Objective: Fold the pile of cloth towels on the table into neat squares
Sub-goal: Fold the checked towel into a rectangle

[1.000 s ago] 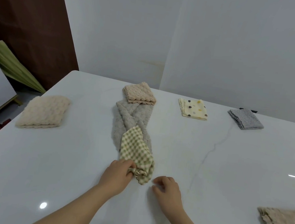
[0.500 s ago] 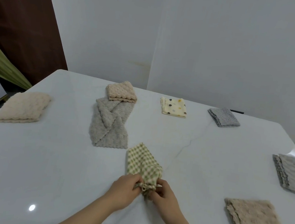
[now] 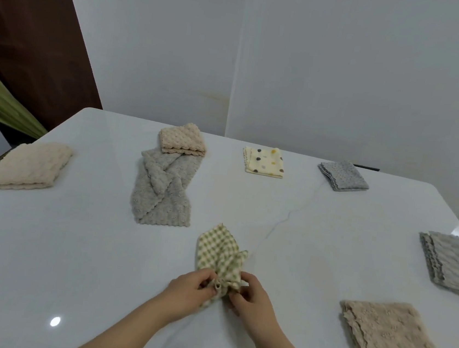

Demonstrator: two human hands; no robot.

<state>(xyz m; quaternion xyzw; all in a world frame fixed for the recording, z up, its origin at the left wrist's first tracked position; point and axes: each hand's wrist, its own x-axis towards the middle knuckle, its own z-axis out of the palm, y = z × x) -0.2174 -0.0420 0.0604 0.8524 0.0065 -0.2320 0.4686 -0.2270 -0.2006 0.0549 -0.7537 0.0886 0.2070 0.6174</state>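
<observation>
The white bench filled most of what I could see; folded cloths lay well apart round its edges. Largest was the tan towel at the near right, flat in layers; next came the long grey towel in the middle, twisted and plainly not yet folded, its far end touching a small pink-beige square; a cream towel sat folded at the left and a ribbed grey towel at the right edge; a spotted yellow square and a blue-grey square lay along the far side.

The checked towel, green and cream, lay on the bench close to the person, near the long grey one but apart from it; its far part spread in two loose flaps, its near end was gathered into a tight bunch. The left hand and the right hand met at that bunch, fingers curled, each pinching the crumpled cloth from its own side.

It looked light, soft and wholly limp to me; it would keep no shape of its own and would sag from any single grip; I judged the hem corners the places to take it, one in each hand, once the bunch was teased open.
</observation>
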